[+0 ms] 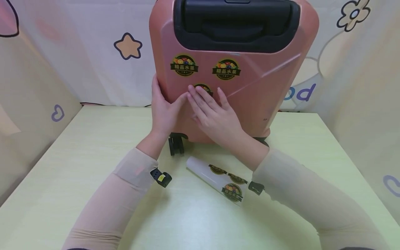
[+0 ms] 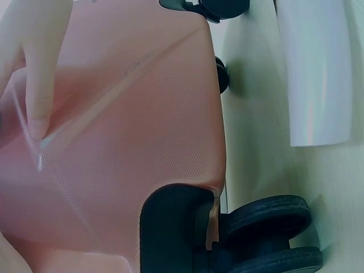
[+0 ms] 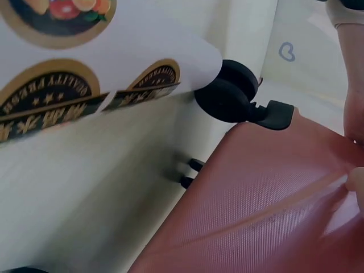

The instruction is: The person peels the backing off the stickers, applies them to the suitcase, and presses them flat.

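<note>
A pink suitcase (image 1: 250,100) with a black handle recess stands upright on its wheels. Two round fruit stickers, one on the left (image 1: 184,65) and one on the right (image 1: 226,69), show on its front. Below them a third sticker (image 1: 203,87) is partly covered by my right hand (image 1: 218,119), whose extended fingers press on it. My left hand (image 1: 164,113) rests along the suitcase's left edge, its thumb stretched across the front toward the right fingertips; its other fingers are partly hidden at the side. In the left wrist view, a right-hand digit (image 2: 40,96) touches the shell.
A partly rolled sticker sheet (image 1: 203,170) lies on the pale table (image 1: 103,156) in front of the suitcase, with several stickers showing. A black caster wheel (image 1: 176,144) stands by the left wrist. A patterned curtain (image 1: 93,52) hangs behind and at both sides.
</note>
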`<state>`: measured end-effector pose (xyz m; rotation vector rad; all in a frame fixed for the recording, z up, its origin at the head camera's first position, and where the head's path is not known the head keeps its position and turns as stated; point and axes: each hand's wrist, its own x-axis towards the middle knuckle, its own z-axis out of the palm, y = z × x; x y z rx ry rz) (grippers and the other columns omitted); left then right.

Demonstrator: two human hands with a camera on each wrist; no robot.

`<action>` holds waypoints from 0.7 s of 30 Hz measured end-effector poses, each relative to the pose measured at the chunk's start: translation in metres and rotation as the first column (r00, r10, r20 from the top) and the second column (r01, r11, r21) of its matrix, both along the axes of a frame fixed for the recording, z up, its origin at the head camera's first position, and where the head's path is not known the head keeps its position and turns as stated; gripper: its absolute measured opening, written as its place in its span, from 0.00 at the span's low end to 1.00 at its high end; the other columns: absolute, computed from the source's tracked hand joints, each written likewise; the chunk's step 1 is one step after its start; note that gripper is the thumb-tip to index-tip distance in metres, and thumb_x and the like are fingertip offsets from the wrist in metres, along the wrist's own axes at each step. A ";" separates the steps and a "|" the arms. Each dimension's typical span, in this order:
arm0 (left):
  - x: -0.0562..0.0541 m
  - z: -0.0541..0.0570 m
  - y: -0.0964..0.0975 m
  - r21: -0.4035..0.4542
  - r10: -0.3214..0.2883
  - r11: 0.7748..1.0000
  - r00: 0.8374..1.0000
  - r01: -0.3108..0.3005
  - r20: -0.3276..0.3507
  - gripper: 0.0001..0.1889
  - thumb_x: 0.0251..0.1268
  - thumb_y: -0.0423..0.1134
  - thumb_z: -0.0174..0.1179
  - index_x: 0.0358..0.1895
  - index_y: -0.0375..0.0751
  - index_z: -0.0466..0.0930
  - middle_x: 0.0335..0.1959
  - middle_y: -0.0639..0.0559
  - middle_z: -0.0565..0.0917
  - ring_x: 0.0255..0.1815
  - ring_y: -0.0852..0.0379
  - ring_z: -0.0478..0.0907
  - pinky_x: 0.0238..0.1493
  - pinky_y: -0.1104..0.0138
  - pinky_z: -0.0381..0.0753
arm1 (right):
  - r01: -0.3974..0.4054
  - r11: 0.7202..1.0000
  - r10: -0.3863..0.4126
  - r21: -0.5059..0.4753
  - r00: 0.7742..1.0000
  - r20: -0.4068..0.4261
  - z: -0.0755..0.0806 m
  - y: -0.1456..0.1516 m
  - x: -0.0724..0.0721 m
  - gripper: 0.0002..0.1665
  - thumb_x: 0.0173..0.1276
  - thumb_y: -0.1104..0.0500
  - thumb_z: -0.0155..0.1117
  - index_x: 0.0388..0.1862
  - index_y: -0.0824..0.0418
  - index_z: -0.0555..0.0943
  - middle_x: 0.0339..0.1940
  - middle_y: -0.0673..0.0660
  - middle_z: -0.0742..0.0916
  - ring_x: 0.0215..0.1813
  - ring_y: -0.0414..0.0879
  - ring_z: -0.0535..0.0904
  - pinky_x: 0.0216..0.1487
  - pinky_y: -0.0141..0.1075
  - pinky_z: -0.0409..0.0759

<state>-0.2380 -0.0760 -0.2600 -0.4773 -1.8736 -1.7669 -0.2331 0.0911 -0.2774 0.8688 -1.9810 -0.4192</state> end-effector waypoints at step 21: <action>-0.022 -0.019 -0.004 0.001 0.023 1.000 1.000 -0.023 -0.007 0.44 0.54 0.43 0.67 0.70 0.47 0.49 0.59 0.54 0.68 0.57 0.60 0.67 0.56 0.66 0.69 | 0.006 1.000 -0.006 -0.001 1.000 -0.029 0.002 0.006 -0.005 0.36 0.73 0.46 0.47 0.73 0.60 0.54 0.74 0.54 0.60 0.74 0.48 0.51 0.68 0.53 0.48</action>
